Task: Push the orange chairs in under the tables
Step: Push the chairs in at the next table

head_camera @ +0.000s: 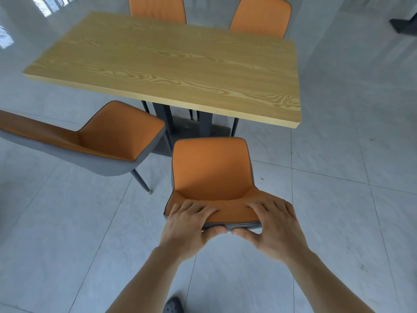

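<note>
An orange chair (212,168) with a grey shell stands just in front of me, its seat facing the wooden table (171,64) and its front edge just short of the table's near edge. My left hand (189,224) and my right hand (273,227) both grip the top of its backrest, fingers over the front, thumbs behind. A second orange chair (106,134) stands to the left, turned at an angle and out from the table. Two more orange chairs (158,9) (261,16) sit tucked in at the far side.
Dark metal table legs (205,127) stand under the tabletop ahead of the near chair. Grey tiled floor (338,177) lies open to the right. A dark object (404,26) sits at the far right. My shoe (173,304) shows at the bottom.
</note>
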Motion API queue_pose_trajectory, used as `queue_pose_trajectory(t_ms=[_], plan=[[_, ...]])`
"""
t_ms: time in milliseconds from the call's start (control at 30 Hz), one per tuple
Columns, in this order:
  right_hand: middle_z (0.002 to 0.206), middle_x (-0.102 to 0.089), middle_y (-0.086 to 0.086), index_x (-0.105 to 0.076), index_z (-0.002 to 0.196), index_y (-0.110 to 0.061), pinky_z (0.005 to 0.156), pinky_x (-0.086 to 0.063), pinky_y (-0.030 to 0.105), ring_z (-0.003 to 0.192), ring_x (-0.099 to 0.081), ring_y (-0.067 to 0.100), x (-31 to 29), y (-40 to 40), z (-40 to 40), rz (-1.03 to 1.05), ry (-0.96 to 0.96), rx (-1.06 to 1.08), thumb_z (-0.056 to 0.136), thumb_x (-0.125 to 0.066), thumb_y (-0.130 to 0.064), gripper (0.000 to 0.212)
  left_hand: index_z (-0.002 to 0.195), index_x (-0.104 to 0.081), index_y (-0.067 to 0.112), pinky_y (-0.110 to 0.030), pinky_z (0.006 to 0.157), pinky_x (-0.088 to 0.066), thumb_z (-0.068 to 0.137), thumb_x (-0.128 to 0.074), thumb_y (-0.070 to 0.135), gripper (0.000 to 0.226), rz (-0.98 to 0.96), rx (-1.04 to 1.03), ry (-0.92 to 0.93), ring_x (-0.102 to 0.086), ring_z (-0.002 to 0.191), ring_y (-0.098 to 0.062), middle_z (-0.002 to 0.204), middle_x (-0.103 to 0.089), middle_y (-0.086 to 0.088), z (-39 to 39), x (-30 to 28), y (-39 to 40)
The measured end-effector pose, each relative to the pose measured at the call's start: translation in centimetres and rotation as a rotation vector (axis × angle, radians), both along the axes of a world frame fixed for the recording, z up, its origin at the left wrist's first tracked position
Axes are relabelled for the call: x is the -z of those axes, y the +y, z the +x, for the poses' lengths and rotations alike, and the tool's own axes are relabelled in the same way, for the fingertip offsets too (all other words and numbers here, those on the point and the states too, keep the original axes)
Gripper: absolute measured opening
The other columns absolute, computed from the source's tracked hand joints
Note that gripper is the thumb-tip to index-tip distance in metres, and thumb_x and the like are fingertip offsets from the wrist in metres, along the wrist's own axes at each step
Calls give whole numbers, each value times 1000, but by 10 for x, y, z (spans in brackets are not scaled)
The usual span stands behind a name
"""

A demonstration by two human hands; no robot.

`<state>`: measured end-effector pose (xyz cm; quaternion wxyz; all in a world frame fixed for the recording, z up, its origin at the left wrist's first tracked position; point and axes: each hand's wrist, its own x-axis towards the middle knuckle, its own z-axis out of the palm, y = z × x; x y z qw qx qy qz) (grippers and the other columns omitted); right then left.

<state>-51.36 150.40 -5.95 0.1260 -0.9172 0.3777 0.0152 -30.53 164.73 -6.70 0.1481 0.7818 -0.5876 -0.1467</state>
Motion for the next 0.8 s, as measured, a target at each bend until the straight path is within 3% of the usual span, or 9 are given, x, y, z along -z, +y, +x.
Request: queue_pose_trajectory(t_ms=[400, 633, 800], plan=[[125, -65, -8, -61, 122, -34, 106, -42, 47, 119, -57, 25, 2, -26, 63, -35, -2, 87, 75, -23, -102, 91, 130, -60, 41, -42, 98, -45, 89, -25, 87, 72, 17, 87, -17, -55, 115, -17, 117, -66, 15, 75, 1, -46], [132, -61, -11, -57, 127, -37, 110, -39, 44, 125, -54, 22, 2, -33, 58, -50, 50, 84, 76, -25, -101, 88, 129, -61, 41, -38, 102, -42, 89, -28, 86, 69, -1, 101, -24, -54, 116, -15, 117, -66, 16, 73, 6, -54], [140, -56, -13, -52, 133, -40, 115, -34, 42, 134, -46, 20, -3, -27, 61, -14, 133, 104, 71, -13, -103, 97, 132, -58, 42, -38, 105, -40, 88, -26, 86, 71, 41, 125, -13, -51, 119, -15, 122, -64, 17, 75, 5, -51]])
